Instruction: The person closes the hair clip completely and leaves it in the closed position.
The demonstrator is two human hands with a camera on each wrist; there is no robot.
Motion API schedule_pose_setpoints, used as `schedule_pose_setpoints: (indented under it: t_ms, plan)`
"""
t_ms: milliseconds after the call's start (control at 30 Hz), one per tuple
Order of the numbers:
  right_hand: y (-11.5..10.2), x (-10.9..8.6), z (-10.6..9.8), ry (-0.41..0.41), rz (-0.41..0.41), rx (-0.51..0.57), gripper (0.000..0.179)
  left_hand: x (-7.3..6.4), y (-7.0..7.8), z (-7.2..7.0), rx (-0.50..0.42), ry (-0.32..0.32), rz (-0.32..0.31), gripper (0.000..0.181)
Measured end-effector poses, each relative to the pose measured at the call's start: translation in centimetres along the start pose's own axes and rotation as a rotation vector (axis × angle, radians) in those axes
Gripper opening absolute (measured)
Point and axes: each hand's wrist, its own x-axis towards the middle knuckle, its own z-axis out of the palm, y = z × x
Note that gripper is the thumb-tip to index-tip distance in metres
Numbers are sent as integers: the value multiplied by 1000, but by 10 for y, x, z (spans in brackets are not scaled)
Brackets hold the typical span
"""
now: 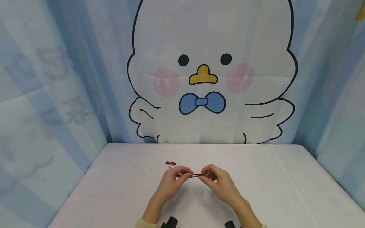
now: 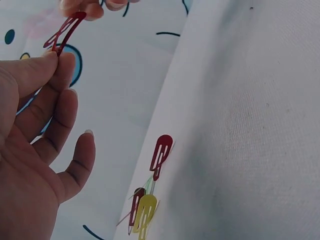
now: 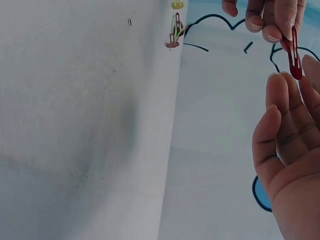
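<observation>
Both hands meet above the white table around one red snap hair clip (image 2: 73, 31). My left hand (image 1: 171, 183) pinches one end of it between thumb and index finger, with the other fingers loosely bent. My right hand (image 1: 222, 186) pinches the opposite end between thumb and fingertips. In the left wrist view the clip's two leaves stand apart, popped open. The right wrist view shows its slotted face, with the rounded end at the right fingertips (image 3: 278, 85).
Beyond the left hand several more snap clips lie on the table (image 1: 271, 190): a dark red clip (image 2: 161, 146), a yellow clip (image 2: 146, 206) and others overlapping. A curtain with a cartoon chick (image 1: 211, 38) hangs behind the table's far edge, with blue curtains at both sides.
</observation>
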Motion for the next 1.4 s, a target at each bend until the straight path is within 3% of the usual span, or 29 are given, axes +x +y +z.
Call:
schedule_pose_setpoints:
  t_ms: [133, 333, 667, 1000, 1400]
  plan:
    - [-1, -1, 2, 27, -40, 37, 10, -1, 3, 1, -28, -11, 29, 11]
    - [2, -1, 3, 100, -122, 54, 9, -2, 7, 4, -78, -2, 3, 14]
    - [2, 0, 3, 184, -135, 60, 15, -4, 12, 6, -154, 13, 25, 17]
    - [2, 1, 8, 188, -173, 51, 15, -3, 15, 10, -160, 92, -38, 5]
    - [3, -1, 15, 224, -181, 15, 21, -4, 16, 11, -105, 159, -13, 4]
